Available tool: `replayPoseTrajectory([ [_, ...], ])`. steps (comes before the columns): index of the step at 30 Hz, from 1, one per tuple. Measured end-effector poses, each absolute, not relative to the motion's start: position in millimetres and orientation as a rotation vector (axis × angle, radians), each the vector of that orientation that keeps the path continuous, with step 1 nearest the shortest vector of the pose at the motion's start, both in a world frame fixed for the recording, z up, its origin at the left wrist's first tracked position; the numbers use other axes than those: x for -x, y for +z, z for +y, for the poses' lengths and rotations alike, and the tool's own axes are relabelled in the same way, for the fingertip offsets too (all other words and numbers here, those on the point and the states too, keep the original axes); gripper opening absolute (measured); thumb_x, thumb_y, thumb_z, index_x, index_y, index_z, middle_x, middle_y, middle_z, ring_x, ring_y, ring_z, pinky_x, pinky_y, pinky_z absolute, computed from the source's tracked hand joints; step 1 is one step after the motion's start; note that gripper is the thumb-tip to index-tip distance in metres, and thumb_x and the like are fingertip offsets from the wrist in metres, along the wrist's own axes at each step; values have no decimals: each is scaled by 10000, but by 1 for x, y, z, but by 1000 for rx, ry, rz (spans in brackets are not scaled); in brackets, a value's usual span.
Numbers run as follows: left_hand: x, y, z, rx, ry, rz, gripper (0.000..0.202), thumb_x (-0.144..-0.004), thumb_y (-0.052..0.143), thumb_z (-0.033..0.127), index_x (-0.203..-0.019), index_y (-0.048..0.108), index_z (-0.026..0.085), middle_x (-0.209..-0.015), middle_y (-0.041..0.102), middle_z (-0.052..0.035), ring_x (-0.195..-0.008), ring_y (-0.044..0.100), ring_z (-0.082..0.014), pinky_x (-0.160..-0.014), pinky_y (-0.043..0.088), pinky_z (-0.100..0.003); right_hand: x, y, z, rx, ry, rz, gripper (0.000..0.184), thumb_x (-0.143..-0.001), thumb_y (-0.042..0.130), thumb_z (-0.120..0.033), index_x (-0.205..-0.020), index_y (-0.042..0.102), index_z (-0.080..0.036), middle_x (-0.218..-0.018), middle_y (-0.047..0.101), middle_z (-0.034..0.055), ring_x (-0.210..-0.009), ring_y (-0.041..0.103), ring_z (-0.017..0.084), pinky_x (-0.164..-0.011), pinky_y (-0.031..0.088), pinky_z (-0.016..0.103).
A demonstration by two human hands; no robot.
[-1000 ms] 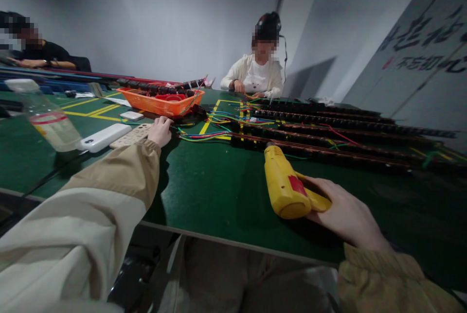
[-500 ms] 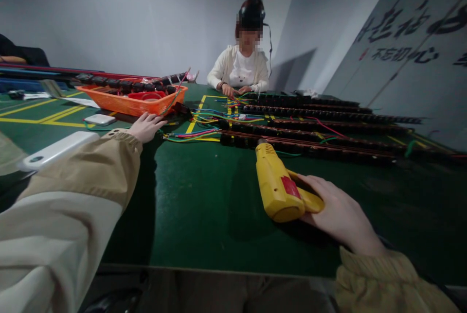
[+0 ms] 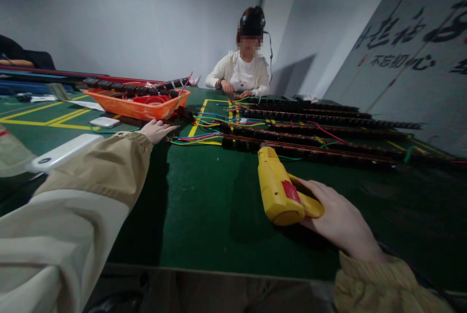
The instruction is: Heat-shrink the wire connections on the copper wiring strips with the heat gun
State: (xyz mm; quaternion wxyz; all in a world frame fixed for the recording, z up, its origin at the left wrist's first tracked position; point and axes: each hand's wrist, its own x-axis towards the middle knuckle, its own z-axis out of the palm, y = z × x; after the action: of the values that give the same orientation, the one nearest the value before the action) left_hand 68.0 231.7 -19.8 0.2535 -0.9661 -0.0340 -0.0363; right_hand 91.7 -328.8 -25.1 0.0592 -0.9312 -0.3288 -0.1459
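Observation:
My right hand (image 3: 337, 223) grips the handle of a yellow heat gun (image 3: 277, 191) that rests on the green table (image 3: 207, 206), its nozzle pointing away at long black strips of parts (image 3: 310, 150). My left hand (image 3: 157, 130) is stretched far out, fingers spread and flat on the table, its fingertips next to a bundle of coloured wires (image 3: 199, 136) that run from the strips.
An orange tray (image 3: 136, 104) of black parts stands at the back left. A white flat device (image 3: 62, 152) and a small white box (image 3: 104, 122) lie left of my arm. A person in white sits at the far end. Yellow tape lines mark the table.
My left hand has slid right, off a beige perforated pad, to the wire bundle. My view swung right, so the plastic bottle left the picture. The right hand and heat gun stayed put.

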Motion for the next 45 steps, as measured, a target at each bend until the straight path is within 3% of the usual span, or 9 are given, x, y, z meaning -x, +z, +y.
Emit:
replayPoseTrajectory([
  [3,-64,-18,228,2581,-102,-107,574,-850,318,72,-1418,336,161,-1147,573,-118,-1011,416,-234,-866,241,-361,-90,-25,-328,2830,-425,-976,715,-703,605,-603,-1299,483,-226,-1241,529,72,-1090,526,275,-883,464,425],
  [5,-58,-17,228,2571,-115,-87,546,-833,338,74,-1376,386,111,-1164,559,-128,-1045,415,-238,-887,239,-360,-89,-24,-328,2836,-421,-967,718,-707,605,-599,-1308,471,-232,-1245,522,70,-1101,516,272,-891,456,424],
  [11,-26,-19,233,2583,-191,-16,318,-848,325,121,-1061,560,103,-1058,576,-103,-1010,440,-219,-904,269,-342,-86,-22,-326,2843,-382,-947,718,-714,598,-620,-1312,459,-249,-1253,512,58,-1105,505,264,-904,439,422],
  [17,8,-27,209,2656,-675,-305,366,-905,244,201,-1146,492,83,-1075,532,-126,-1002,444,-223,-901,342,-319,-85,-21,-324,2850,-371,-946,727,-715,610,-605,-1325,444,-246,-1275,497,55,-1114,499,268,-903,438,420],
  [21,22,-22,159,2712,-887,-169,380,-916,217,210,-1132,514,112,-1035,554,-121,-1000,465,-224,-917,356,-340,-84,-21,-325,2835,-373,-962,711,-736,585,-597,-1327,448,-227,-1266,503,64,-1115,501,273,-915,432,425],
  [29,15,-29,82,2764,-670,270,350,-928,260,233,-1088,570,197,-999,592,-89,-987,516,-222,-888,350,-383,-87,-25,-325,2781,-517,-1019,681,-729,610,-573,-1295,496,-211,-1216,540,82,-1055,535,284,-866,457,428],
  [34,2,-36,88,2753,-700,60,295,-905,322,214,-1005,599,198,-980,587,-92,-980,517,-226,-882,343,-406,-83,-30,-327,2706,-617,-1147,586,-752,593,-514,-1224,550,-168,-1270,514,93,-1148,477,284,-920,427,419],
  [40,-3,-37,105,2818,-746,-327,255,-863,433,271,-1024,615,193,-1081,570,-107,-1023,500,-261,-835,380,-402,-66,-27,-325,2635,-608,-1280,656,-779,544,-462,-1343,409,-155,-1209,561,77,-1045,559,237,-898,456,390],
  [45,17,-36,130,2900,-947,-480,485,-794,548,455,-1231,517,244,-1254,492,-104,-1160,443,-292,-957,379,-449,-60,-26,-329,2582,-632,-1349,601,-826,458,-454,-1333,420,-135,-1221,559,102,-1066,560,259,-874,474,406],
])
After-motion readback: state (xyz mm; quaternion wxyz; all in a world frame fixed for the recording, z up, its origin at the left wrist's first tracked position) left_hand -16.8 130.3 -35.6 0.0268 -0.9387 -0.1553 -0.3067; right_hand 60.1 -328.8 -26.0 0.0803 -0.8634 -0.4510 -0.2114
